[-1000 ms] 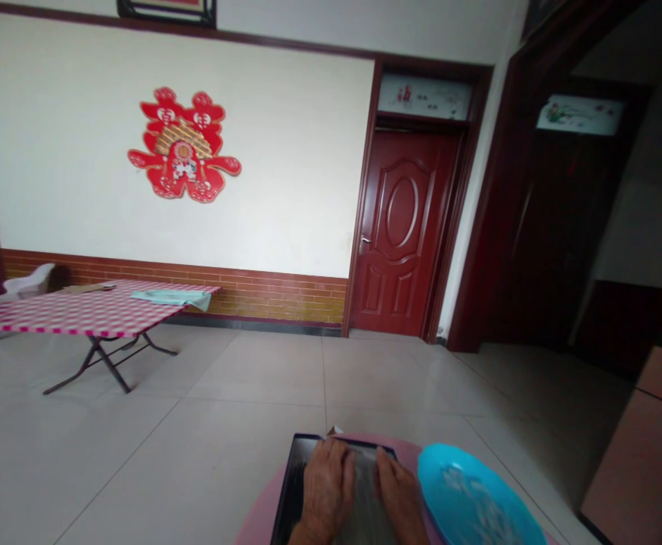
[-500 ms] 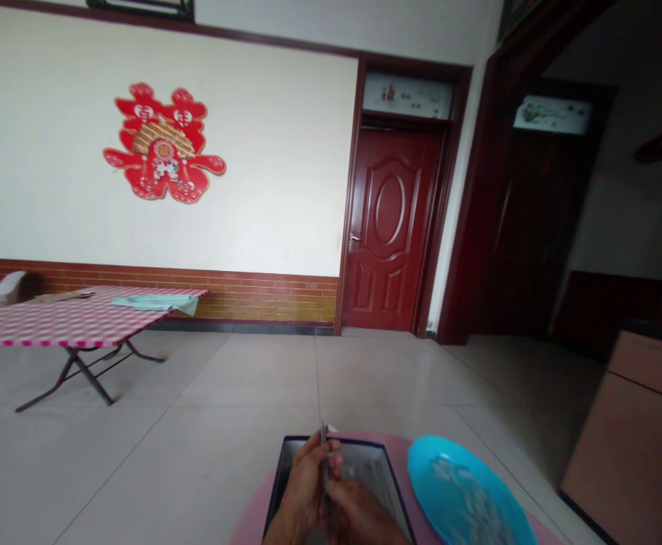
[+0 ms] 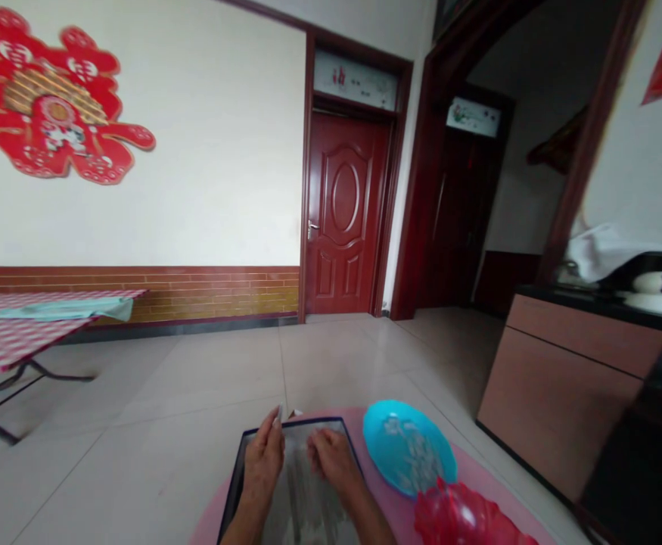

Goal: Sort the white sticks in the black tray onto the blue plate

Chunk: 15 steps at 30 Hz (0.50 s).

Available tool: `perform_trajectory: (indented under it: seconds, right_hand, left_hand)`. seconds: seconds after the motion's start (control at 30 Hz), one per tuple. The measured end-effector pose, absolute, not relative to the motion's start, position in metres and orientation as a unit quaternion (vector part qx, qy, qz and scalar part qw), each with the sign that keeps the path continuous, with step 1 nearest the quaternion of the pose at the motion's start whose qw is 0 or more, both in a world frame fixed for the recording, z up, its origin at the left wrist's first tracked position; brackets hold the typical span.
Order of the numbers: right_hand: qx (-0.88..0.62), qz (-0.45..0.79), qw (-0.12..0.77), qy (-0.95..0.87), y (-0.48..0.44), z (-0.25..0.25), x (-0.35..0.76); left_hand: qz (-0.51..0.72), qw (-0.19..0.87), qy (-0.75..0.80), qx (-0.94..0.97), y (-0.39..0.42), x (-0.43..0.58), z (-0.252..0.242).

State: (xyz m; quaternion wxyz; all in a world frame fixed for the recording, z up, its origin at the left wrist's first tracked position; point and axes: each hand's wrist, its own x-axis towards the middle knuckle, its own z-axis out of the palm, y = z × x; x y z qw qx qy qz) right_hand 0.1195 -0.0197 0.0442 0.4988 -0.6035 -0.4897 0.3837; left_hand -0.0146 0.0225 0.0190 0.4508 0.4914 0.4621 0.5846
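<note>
A dark-rimmed rectangular tray (image 3: 234, 484) with a shiny grey inside lies on a pink round table (image 3: 381, 515) at the bottom of the view. My left hand (image 3: 263, 463) rests at the tray's far left part, fingers closed together, with a small pale thing at the fingertips that I cannot make out. My right hand (image 3: 331, 458) lies on the tray's middle, fingers curled down onto its surface. A blue plate (image 3: 407, 446) stands just right of the tray. A red glossy object (image 3: 458, 518) lies in front of the plate.
A folding table with a red checked cloth (image 3: 1, 341) and a pale green cloth stands at the left. A red door (image 3: 342, 219) is in the far wall. A brown cabinet (image 3: 569, 378) with white items stands at the right. Tiled floor lies between.
My view has swung right and dropped, bringing the cabinet and the red object into sight. My hands, pressed together half a second ago, have parted, left to the tray's far left, right at its middle.
</note>
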Motion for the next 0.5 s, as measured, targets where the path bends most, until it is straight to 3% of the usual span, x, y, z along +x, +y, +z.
perform_trajectory:
  seconds: [0.23, 0.5]
  right_hand:
    - [-0.646, 0.282, 0.463, -0.537, -0.015, 0.075, 0.151]
    - [-0.716, 0.103, 0.334, -0.604, -0.041, 0.073, 0.265]
  left_hand:
    - [0.548, 0.249, 0.484, 0.635, 0.019, -0.014, 0.018]
    - [0.484, 0.160, 0.422, 0.749, 0.017, -0.006, 0.005]
